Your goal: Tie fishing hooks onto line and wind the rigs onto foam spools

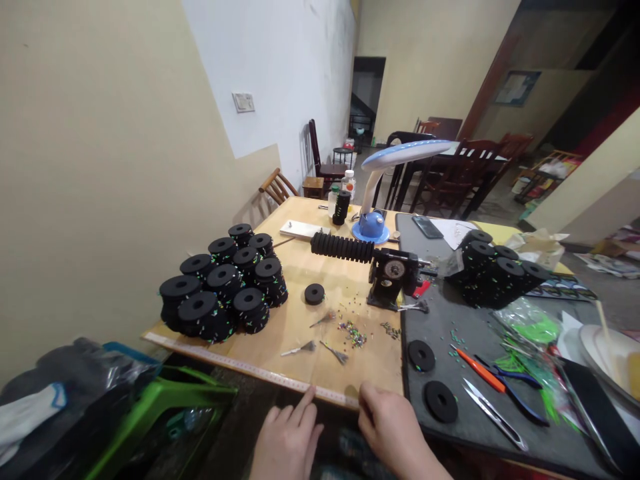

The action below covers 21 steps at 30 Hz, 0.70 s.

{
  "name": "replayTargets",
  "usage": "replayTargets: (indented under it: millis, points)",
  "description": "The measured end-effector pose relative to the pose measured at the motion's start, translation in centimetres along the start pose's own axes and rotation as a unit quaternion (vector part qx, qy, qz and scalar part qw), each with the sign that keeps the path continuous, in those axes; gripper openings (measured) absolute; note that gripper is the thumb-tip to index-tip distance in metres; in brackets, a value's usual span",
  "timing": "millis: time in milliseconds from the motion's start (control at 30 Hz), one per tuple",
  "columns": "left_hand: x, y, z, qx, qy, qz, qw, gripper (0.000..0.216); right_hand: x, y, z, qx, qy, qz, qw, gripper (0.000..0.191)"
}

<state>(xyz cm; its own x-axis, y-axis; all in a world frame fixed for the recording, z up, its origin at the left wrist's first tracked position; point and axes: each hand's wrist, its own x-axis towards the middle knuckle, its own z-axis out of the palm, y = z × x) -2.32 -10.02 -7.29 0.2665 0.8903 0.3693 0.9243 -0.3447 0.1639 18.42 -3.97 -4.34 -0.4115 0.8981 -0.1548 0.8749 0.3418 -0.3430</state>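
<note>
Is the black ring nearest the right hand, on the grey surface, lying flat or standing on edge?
Lying flat: the black ring turns its broad round face and centre hole upward on the grey surface.

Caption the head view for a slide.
Left hand and right hand at the edge of a table, stacked black rings beyond.

The bench (300, 265) is of pale wood, smooth and slightly glossy. The black rings (224, 283) look matt, like foam. The lamp base (371, 228) seems glossy plastic; the tweezers (487, 406), shiny metal.
</note>
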Motion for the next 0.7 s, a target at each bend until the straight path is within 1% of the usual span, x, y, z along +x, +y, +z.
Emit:
replayTargets:
  millis: [67,100,133,233,300,333,367,400,467,533,600,633,700]
  points:
    - [1.0,0.1,-1.1,-0.080,0.011,-0.015,0.997,0.016,0.0,0.2,-0.1,0.029,0.002,-0.002,1.000,0.017]
    - [1.6,0.4,-1.5,-0.133,0.025,-0.015,0.991,0.019,0.0,0.3,-0.2,0.052,0.003,-0.003,0.999,0.017]
    - [2.2,0.7,-1.9,-0.186,0.024,-0.015,0.982,0.021,-0.1,0.5,-0.3,0.078,0.004,-0.006,0.997,0.017]
    - [3.9,2.1,-2.1,-0.314,-0.023,-0.042,0.948,0.025,-0.4,0.9,-0.6,0.153,0.012,-0.020,0.988,0.016]
    - [4.9,3.1,-1.6,-0.365,-0.075,-0.070,0.925,0.026,-0.7,1.0,-0.9,0.191,0.022,-0.035,0.981,0.015]
    - [5.4,3.5,-1.3,-0.385,-0.108,-0.084,0.913,0.021,-0.9,1.1,-1.2,0.208,0.026,-0.041,0.977,0.015]
    - [5.8,3.8,-1.1,-0.402,-0.140,-0.097,0.899,0.014,-1.1,1.1,-1.5,0.225,0.029,-0.045,0.973,0.014]
    - [6.2,4.1,-0.9,-0.421,-0.168,-0.111,0.884,0.012,-1.2,1.1,-1.8,0.244,0.032,-0.046,0.968,0.012]
    - [6.9,4.4,-1.0,-0.468,-0.202,-0.140,0.849,0.021,-1.6,1.3,-2.4,0.295,0.031,-0.043,0.954,0.009]
    - [7.6,4.6,-1.5,-0.532,-0.212,-0.166,0.803,0.026,-1.9,1.7,-2.8,0.358,0.022,-0.038,0.933,0.012]
    - [8.2,4.7,-2.0,-0.583,-0.215,-0.184,0.761,0.032,-2.2,2.3,-2.9,0.417,0.000,-0.037,0.908,0.020]
    - [8.4,4.7,-2.2,-0.598,-0.217,-0.192,0.747,0.035,-2.3,2.6,-2.9,0.437,-0.010,-0.036,0.899,0.023]
    - [8.7,4.7,-2.4,-0.612,-0.220,-0.209,0.731,0.040,-2.5,3.4,-2.8,0.455,-0.015,-0.027,0.890,0.026]
